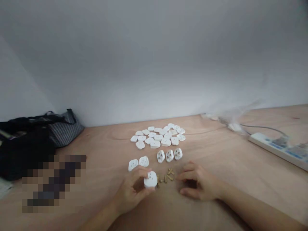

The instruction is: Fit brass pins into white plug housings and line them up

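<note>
My left hand (134, 189) grips a white plastic socket piece (150, 180) between thumb and fingers, its holed face up. Just right of it, several small brass pieces (169, 177) lie on the wooden table (108, 160). My right hand (199, 181) rests beside the brass pieces, thumb and fingers apart, with nothing visible between them. Two white socket pieces (143, 161) lie behind my left hand. Three white pieces with metal inside (169, 155) form a row behind the brass pieces.
Many white plastic pieces (158, 137) are spread near the wall. A power strip (279, 149) with a cable and clear plastic bag (231, 118) is at right. Black bags (29, 144) stand at left, near a pixelated dark area.
</note>
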Demonstrator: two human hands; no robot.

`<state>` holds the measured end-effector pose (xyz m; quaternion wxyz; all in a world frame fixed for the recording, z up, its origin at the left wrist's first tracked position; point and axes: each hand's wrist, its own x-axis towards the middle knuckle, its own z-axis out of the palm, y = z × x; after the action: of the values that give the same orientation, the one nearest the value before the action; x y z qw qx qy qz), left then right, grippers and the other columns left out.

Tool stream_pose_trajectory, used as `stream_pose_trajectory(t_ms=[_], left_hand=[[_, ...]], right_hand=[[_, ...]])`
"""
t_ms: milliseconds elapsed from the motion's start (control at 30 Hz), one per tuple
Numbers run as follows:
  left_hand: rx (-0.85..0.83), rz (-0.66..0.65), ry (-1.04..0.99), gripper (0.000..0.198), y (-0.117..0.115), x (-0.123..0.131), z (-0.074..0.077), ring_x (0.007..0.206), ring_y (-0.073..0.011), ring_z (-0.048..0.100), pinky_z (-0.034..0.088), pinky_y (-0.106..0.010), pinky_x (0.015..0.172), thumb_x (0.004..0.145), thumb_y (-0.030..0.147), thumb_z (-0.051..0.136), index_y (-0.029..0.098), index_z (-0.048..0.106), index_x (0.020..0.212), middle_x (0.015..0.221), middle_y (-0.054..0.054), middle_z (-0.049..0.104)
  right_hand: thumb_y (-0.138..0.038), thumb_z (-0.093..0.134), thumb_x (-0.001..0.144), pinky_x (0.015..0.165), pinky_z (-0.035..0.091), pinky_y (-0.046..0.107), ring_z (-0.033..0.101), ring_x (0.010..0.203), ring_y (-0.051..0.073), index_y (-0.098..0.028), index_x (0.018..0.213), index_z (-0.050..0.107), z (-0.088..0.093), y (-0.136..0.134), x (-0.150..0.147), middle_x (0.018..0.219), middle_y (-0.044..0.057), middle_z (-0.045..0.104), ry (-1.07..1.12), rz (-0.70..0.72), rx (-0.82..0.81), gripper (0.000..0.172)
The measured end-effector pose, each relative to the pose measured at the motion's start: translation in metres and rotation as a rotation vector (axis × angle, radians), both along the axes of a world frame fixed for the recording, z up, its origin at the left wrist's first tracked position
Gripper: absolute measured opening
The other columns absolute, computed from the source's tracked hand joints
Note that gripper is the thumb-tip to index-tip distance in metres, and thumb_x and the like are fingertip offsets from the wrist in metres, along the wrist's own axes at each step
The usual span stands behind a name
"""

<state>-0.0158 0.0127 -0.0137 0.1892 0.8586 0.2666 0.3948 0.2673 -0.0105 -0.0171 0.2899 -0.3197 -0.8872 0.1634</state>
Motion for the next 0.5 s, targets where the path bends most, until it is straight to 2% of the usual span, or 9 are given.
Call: stream_pose_trajectory(t_ms=[133, 300, 500], left_hand=[[-0.024, 0.001, 0.016, 0.025, -0.0007, 0.0005, -0.0003, 0.09, -0.0196, 0.061, 0.049, -0.031, 0.08, 0.074, 0.013, 0.067, 0.022, 0.053, 0.092, 0.097, -0.004, 0.063], [-0.01, 0.002, -0.015, 0.032, 0.0005, 0.0003, -0.0018, 0.092, -0.0192, 0.061, 0.048, -0.031, 0.082, 0.073, 0.011, 0.068, 0.024, 0.052, 0.097, 0.099, -0.004, 0.063], [-0.001, -0.016, 0.005, 0.026, -0.0007, -0.0001, 0.0021, 0.09, -0.0192, 0.062, 0.049, -0.031, 0.079, 0.072, 0.012, 0.069, 0.023, 0.055, 0.091, 0.097, -0.004, 0.063]], right_hand=[[-0.031, 0.063, 0.076, 0.075, 0.041, 0.035, 0.058, 0.077, 0.02, -0.02, 0.103, 0.065, -0.0002, 0.0003, 0.0005, 0.082, 0.006, 0.064, -0.003, -0.006, -0.003, 0.029], [-0.031, 0.063, 0.076, 0.074, 0.042, 0.034, 0.058, 0.076, 0.02, -0.02, 0.102, 0.065, -0.0009, -0.0006, 0.0011, 0.08, 0.005, 0.063, -0.02, -0.015, 0.001, 0.028], [-0.032, 0.063, 0.077, 0.074, 0.042, 0.034, 0.058, 0.077, 0.02, -0.02, 0.102, 0.065, -0.0008, 0.0001, 0.0004, 0.081, 0.006, 0.063, -0.015, -0.003, 0.021, 0.028]])
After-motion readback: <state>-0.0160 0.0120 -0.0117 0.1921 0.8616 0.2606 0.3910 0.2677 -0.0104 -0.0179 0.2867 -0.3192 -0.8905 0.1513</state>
